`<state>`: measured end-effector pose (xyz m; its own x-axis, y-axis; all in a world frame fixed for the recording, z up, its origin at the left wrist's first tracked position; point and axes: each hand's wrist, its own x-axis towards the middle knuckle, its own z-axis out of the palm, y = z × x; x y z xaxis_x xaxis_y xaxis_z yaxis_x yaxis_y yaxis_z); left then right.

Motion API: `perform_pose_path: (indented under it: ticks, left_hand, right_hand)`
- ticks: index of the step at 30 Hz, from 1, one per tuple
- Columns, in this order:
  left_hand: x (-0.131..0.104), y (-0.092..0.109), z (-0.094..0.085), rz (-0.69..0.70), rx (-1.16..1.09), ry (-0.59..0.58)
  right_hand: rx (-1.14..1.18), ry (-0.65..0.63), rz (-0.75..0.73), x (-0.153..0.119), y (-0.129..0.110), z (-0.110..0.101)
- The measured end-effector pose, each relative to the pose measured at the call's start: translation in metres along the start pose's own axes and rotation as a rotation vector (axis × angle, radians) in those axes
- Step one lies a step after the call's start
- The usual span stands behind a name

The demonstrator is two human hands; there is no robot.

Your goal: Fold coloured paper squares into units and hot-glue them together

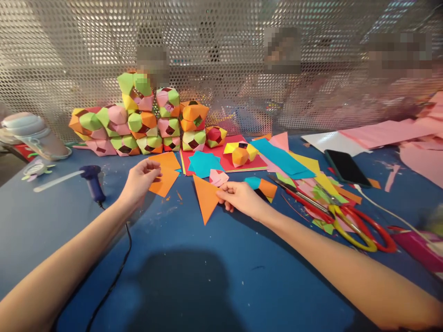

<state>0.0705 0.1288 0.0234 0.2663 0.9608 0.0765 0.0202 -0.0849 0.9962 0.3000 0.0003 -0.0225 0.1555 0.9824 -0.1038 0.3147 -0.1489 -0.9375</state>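
Note:
My right hand pinches a folded orange paper triangle by its right corner, between thumb and fingers. One point of the triangle hangs toward me. My left hand is closed at the left edge of an orange paper sheet, thumb against fingers; how much of the edge lies in the pinch is partly hidden. Another orange sheet lies just behind it. Between and beyond my hands are blue cut paper pieces and a small pink folded piece.
Folded paper balls are stacked at the back left before a perforated metal screen. A glue gun with its cord lies left. On the right are scissors, paper scraps, a phone and pink sheets. A tumbler stands far left.

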Motion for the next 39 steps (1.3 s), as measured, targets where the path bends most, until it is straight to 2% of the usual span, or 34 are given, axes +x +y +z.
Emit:
perform_pose_path:
  ticks: [3, 6, 8, 10, 12, 16, 20, 27, 32, 36, 39]
  left_hand:
    - [-0.004, -0.002, 0.002, -0.002, 0.079, -0.054]
    - [-0.026, -0.007, 0.018, -0.061, 0.189, -0.250]
    - [-0.044, -0.010, 0.031, -0.052, 0.261, -0.379]
    - [-0.061, -0.012, 0.042, -0.051, 0.157, -0.462]
    - [-0.072, -0.011, 0.050, -0.121, 0.051, -0.510]
    - [-0.082, -0.007, 0.056, -0.248, -0.090, -0.529]
    - [-0.086, -0.009, 0.059, -0.240, -0.147, -0.541]
    - [-0.086, -0.014, 0.058, -0.263, -0.193, -0.507]
    - [-0.086, -0.013, 0.056, -0.305, -0.236, -0.516]
    - [-0.086, -0.016, 0.056, -0.321, -0.287, -0.475]
    - [-0.083, -0.017, 0.055, -0.346, -0.337, -0.393]
  right_hand:
    - [0.021, 0.060, 0.001, 0.000, 0.001, 0.003]
    - [0.018, 0.116, -0.037, -0.004, -0.003, 0.008]
    - [0.017, 0.138, -0.099, -0.009, -0.008, 0.011]
    - [0.024, 0.148, -0.181, -0.016, -0.013, 0.015]
    - [0.036, 0.148, -0.254, -0.022, -0.017, 0.019]
    - [0.155, 0.090, -0.284, -0.030, -0.019, 0.027]
    - [0.275, 0.067, -0.291, -0.030, -0.015, 0.031]
    - [0.232, 0.104, -0.325, -0.030, -0.010, 0.032]
    - [0.239, 0.058, -0.314, -0.030, -0.011, 0.032]
    - [0.262, 0.026, -0.326, -0.031, -0.011, 0.032]
    - [0.278, 0.056, -0.302, -0.029, -0.007, 0.026]
